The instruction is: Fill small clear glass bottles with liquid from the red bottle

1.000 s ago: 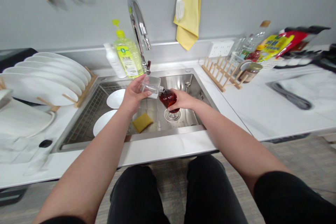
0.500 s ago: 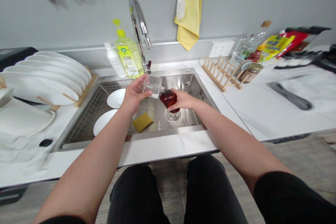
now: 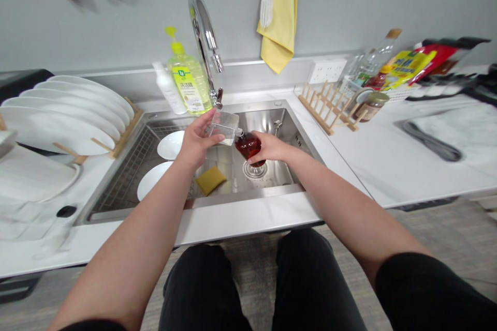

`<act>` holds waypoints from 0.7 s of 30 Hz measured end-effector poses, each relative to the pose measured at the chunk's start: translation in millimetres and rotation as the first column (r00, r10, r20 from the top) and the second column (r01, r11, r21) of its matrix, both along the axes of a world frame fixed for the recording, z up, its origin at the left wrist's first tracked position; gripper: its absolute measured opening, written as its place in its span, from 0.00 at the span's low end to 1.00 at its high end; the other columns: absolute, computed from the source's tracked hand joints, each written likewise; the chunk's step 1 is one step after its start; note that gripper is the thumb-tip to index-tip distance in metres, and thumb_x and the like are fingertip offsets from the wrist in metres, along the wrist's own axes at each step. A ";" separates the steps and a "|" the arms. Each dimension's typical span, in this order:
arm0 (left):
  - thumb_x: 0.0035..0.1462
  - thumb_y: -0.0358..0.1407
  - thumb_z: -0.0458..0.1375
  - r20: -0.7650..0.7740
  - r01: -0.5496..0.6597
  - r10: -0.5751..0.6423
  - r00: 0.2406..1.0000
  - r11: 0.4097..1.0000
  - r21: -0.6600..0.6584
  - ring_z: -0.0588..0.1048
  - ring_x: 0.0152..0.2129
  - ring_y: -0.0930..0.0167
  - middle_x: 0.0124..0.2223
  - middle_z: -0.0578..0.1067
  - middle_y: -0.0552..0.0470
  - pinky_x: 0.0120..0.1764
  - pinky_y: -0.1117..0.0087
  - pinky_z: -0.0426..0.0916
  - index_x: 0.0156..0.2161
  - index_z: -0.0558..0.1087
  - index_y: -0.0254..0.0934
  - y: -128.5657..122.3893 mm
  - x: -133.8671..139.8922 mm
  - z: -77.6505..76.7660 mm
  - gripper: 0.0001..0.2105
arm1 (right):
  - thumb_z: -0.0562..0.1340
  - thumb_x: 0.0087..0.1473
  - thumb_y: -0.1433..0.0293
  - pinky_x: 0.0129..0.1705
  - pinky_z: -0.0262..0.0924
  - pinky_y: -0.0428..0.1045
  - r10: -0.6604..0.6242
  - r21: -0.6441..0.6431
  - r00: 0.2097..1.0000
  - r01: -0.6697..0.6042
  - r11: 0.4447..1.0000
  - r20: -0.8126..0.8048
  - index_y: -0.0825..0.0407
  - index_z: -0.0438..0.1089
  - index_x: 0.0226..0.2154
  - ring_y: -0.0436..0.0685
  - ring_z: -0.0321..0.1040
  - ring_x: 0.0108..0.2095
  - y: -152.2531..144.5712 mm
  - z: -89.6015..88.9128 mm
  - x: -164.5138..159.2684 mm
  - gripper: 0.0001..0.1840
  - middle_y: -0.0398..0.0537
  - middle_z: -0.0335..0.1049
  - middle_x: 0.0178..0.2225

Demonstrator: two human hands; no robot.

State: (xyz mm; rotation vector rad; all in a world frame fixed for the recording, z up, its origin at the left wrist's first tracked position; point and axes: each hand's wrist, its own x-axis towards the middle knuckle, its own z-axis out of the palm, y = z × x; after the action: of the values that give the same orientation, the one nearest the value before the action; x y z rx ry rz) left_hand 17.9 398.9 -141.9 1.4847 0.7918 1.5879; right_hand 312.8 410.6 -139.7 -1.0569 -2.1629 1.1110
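Over the steel sink (image 3: 264, 194), my left hand (image 3: 196, 140) is closed around a clear, square-sided bottle (image 3: 225, 123), lying tilted with its neck to the right. My right hand (image 3: 271, 147) grips a rounded bottle of dark red-brown liquid (image 3: 247, 146), tipped so its neck points up and left. The two necks meet end to end; whether liquid passes between them I cannot tell. Below the hands a yellow sponge (image 3: 210, 180) rests in the sink. Two white dishes (image 3: 171, 145) sit to its left, partly behind my left forearm.
Behind the sink stand a chrome faucet (image 3: 204, 26), a dish soap pump bottle (image 3: 189, 83) and a white bottle (image 3: 169, 88). White plates (image 3: 58, 126) fill a wooden rack at left. To the right are an unfilled wooden rack (image 3: 322, 108) and a lidded jar (image 3: 371, 107).
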 end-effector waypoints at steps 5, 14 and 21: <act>0.40 0.40 0.88 0.009 0.018 -0.018 1.000 1.000 0.016 0.80 0.65 0.51 0.63 0.84 0.48 0.66 0.43 0.78 0.65 0.84 0.54 -0.8 0.7 0.6 0.44 | 0.85 0.38 0.64 0.54 0.75 0.60 -0.003 0.010 1.000 0.003 1.000 0.015 0.47 0.76 0.50 0.68 0.82 0.48 -0.6 0.2 -0.1 0.36 0.46 0.85 0.46; 0.43 0.43 0.87 -0.061 0.037 -0.031 0.998 0.995 0.093 0.80 0.65 0.52 0.65 0.83 0.46 0.65 0.45 0.80 0.68 0.82 0.54 1.7 -2.1 -0.9 0.45 | 0.86 0.38 0.62 0.53 0.75 0.60 0.012 0.031 0.999 -0.013 0.999 0.030 0.47 0.75 0.50 0.69 0.82 0.49 1.1 -3.4 -1.5 0.37 0.46 0.85 0.47; 0.48 0.47 0.85 -0.150 0.016 0.013 0.989 0.981 0.194 0.78 0.68 0.53 0.69 0.79 0.45 0.66 0.48 0.80 0.70 0.80 0.56 -1.2 -2.4 2.9 0.43 | 0.86 0.37 0.63 0.52 0.75 0.60 0.031 0.013 0.999 -0.031 0.999 0.007 0.48 0.75 0.50 0.68 0.82 0.48 -2.4 -1.0 -4.5 0.38 0.46 0.85 0.46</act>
State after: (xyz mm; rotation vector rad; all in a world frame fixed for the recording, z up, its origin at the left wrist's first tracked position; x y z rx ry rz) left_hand 15.5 397.7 -139.0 1.7619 0.7348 1.6033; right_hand 308.3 408.2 -140.7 -1.0261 -2.1961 1.1065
